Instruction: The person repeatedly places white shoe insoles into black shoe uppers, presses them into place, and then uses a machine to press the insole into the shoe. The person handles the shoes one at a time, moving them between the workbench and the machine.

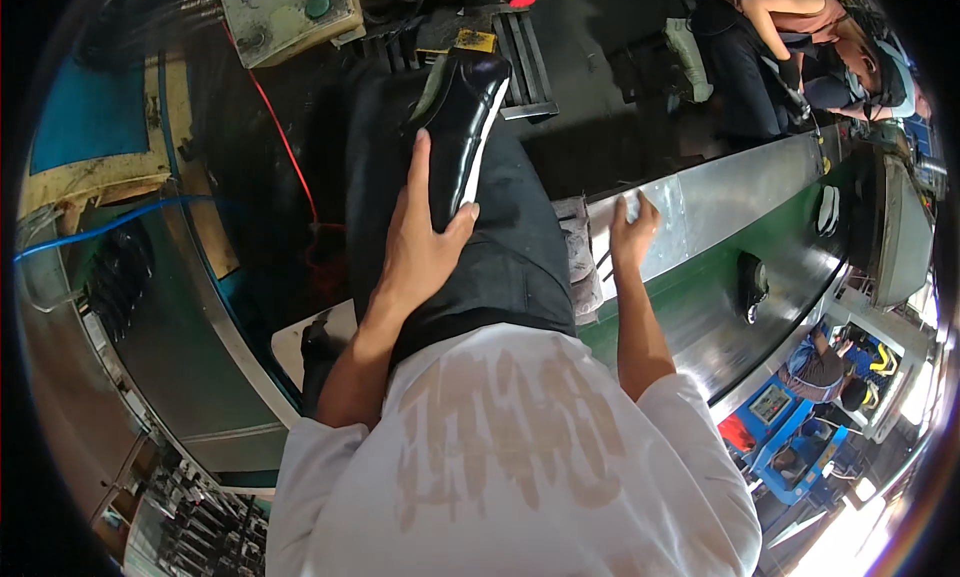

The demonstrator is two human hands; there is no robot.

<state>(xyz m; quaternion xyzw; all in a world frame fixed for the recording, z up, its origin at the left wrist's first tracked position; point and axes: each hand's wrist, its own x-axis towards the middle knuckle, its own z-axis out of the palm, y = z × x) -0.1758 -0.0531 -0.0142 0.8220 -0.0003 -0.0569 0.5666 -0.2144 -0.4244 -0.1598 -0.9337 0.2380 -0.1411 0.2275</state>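
A glossy black shoe point(464, 112) with a white sole edge lies over my thighs, its far end up near the machine. My left hand point(425, 239) is closed on its near part, with the index finger stretched along one side and the thumb by the white sole. My right hand point(633, 235) is over the bare metal ledge point(740, 199) on my right. Its fingers are curled in, and I cannot make out whether anything small is between them. A worn greyish pad point(578, 247) lies just left of that hand.
Beyond the ledge runs a green conveyor belt point(690, 312) carrying a dark shoe point(752, 285) and a pale one point(828, 210). Ahead stands a machine box with a green button point(317, 6). A red cable point(285, 142) hangs at left. A co-worker point(775, 57) sits at the far right.
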